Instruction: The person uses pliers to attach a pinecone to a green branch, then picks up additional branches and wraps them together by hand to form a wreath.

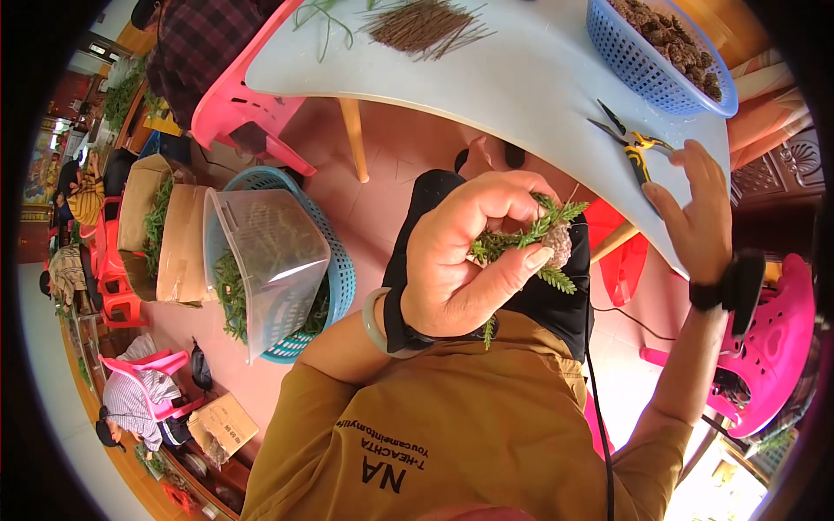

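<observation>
My left hand [456,260] is closed around a green artificial-looking sprig [552,219] with a pale brownish pine cone [559,247] set among its leaves, held above my lap. The thumb presses along the cone's near side, and a leaf tip hangs below the wrist. At the table's right edge my right hand [700,217] is open, thumb and fingers apart. Its fingertips are close by the handles of yellow-and-black pliers [637,154], which lie on the table with their jaws spread. Whether the fingers touch a handle I cannot tell.
On the pale blue table [521,65] are a pile of thin brown sticks [424,28] and a blue basket [630,74] of pine cones [669,43]. Left on the floor stand a teal basket [341,260], a clear bin [274,239] and a cardboard box [182,243]. Pink chairs flank the table.
</observation>
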The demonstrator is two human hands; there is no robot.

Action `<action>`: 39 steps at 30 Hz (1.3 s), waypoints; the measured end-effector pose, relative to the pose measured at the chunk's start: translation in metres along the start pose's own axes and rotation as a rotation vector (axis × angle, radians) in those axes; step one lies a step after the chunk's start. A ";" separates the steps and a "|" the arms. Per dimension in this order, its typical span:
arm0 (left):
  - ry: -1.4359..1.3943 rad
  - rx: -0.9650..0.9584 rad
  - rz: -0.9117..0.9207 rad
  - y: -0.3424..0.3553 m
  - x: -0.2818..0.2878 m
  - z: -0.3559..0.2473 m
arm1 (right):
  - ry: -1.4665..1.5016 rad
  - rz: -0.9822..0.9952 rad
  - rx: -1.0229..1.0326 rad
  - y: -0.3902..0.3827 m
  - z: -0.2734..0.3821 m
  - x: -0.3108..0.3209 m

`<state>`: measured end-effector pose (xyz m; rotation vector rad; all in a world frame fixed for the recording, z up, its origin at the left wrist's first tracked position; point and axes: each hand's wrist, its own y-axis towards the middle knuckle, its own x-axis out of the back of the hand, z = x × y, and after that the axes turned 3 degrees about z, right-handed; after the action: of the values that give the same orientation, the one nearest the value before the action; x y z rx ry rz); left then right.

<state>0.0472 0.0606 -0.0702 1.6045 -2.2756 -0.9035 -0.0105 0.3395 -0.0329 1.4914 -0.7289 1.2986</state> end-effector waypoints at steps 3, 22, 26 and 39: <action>0.011 -0.021 0.034 0.001 -0.005 0.001 | -0.039 0.049 0.002 0.007 -0.028 -0.021; 0.046 -0.034 -0.113 -0.001 0.005 -0.003 | 1.249 0.199 -0.363 -0.004 0.009 0.008; 0.084 -0.034 -0.156 0.000 0.006 -0.002 | 1.732 0.439 -0.313 -0.035 0.051 0.029; 0.147 0.003 -0.123 0.000 0.018 -0.003 | 2.341 0.916 -0.988 -0.116 0.113 0.006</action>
<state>0.0415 0.0430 -0.0710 1.7669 -2.1008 -0.7807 0.1364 0.2736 -0.0536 -1.5007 -0.1068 1.7510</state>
